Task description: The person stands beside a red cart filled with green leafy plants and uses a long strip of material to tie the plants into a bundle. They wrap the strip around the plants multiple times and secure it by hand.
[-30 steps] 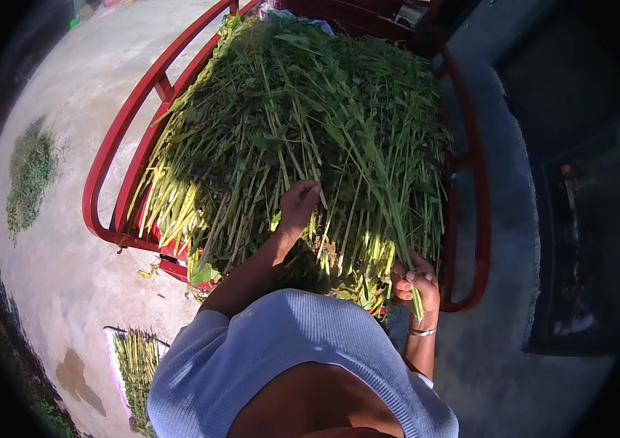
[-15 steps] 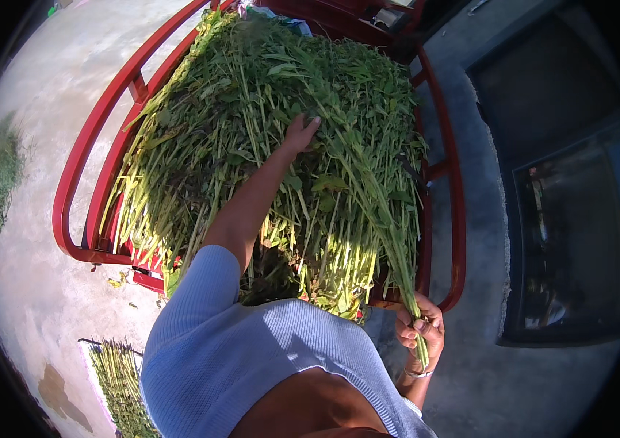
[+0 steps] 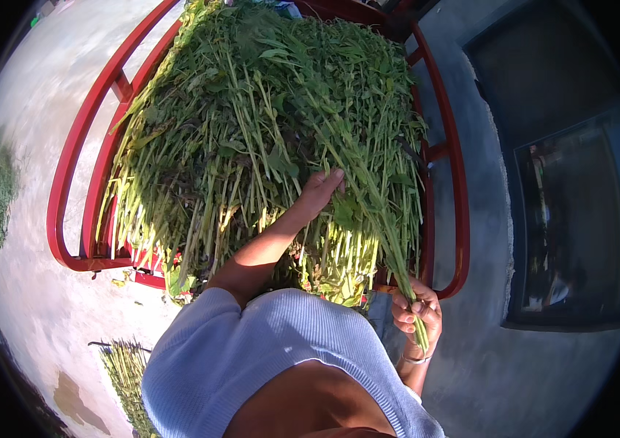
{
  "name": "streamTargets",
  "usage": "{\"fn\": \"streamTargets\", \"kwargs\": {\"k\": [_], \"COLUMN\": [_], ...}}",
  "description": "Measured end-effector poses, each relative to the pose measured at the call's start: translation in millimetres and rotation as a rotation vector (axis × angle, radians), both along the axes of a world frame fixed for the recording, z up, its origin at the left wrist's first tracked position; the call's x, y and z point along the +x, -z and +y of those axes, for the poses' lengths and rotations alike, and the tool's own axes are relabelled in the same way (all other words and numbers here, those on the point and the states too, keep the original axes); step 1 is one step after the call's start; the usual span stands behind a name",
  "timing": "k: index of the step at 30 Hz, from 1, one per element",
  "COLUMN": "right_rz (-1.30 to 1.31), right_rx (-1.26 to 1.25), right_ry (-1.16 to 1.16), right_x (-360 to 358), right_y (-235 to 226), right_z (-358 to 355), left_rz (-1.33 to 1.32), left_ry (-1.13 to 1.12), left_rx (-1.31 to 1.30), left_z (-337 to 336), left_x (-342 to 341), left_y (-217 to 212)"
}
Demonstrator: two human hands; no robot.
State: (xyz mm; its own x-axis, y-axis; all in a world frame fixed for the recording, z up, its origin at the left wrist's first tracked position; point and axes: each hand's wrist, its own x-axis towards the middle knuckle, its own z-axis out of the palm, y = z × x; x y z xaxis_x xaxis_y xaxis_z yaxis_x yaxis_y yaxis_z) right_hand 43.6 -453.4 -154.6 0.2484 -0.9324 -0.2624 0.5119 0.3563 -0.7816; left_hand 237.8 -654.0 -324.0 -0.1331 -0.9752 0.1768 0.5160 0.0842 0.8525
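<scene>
My right hand point(image 3: 419, 314) is wrapped round the cut lower ends of a bundle of long green stalks point(image 3: 387, 233). The bundle slants up and left from it, its leafy tops over the pile. My left hand point(image 3: 321, 191) is beside the middle of this bundle, fingers curled in by the stems and a leaf; what they hold is partly hidden. Beneath both lies a thick pile of leafy green stalks point(image 3: 200, 139), cut ends toward me, filling a red cart bed.
Curved red rails point(image 3: 80, 175) flank the load, with another red rail point(image 3: 460, 219) at the right. Further stalks point(image 3: 127, 372) lie on the pale concrete ground point(image 3: 40, 292) at lower left. Right of the cart stands a dark framed panel point(image 3: 573, 226).
My left hand has come down and slightly right along the bundle, toward me, with the elbow more bent. My right hand still grips the stalk ends, nearly in place.
</scene>
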Motion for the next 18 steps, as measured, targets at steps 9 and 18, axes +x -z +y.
{"fn": "streamTargets", "kwargs": {"k": [9,18], "right_rz": [0.065,0.222], "right_rx": [-0.08,-0.303], "right_ry": [-0.006,0.128], "right_x": [-1.2,-13.0], "right_y": [-9.4,-42.0], "right_z": [-4.5,22.9], "left_rz": [-1.025,-0.024], "left_ry": [0.836,0.336], "left_rx": [-0.241,-0.352], "left_z": [81.8,16.3], "left_x": [-24.0,3.1], "left_y": [4.4,-97.5]}}
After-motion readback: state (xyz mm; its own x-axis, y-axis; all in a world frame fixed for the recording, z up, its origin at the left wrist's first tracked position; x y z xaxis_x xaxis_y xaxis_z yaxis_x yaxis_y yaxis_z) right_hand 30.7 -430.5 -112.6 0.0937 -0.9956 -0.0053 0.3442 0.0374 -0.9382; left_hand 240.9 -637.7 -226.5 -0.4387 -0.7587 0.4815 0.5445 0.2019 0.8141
